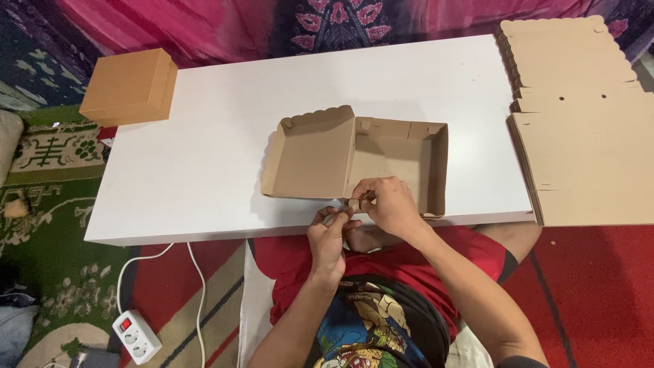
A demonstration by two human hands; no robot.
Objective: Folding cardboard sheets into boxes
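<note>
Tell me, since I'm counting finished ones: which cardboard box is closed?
The closed box at the table's far left corner; the box by the hands lies open, the rest are flat blanks.

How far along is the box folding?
Done: one closed brown box sits at the table's far left corner. In hand: a half-formed box, side walls up and scalloped lid open flat; the left hand and right hand pinch a tab at its near wall. Left: that near wall, closing the lid, and the stack of flat blanks on the right.
</note>
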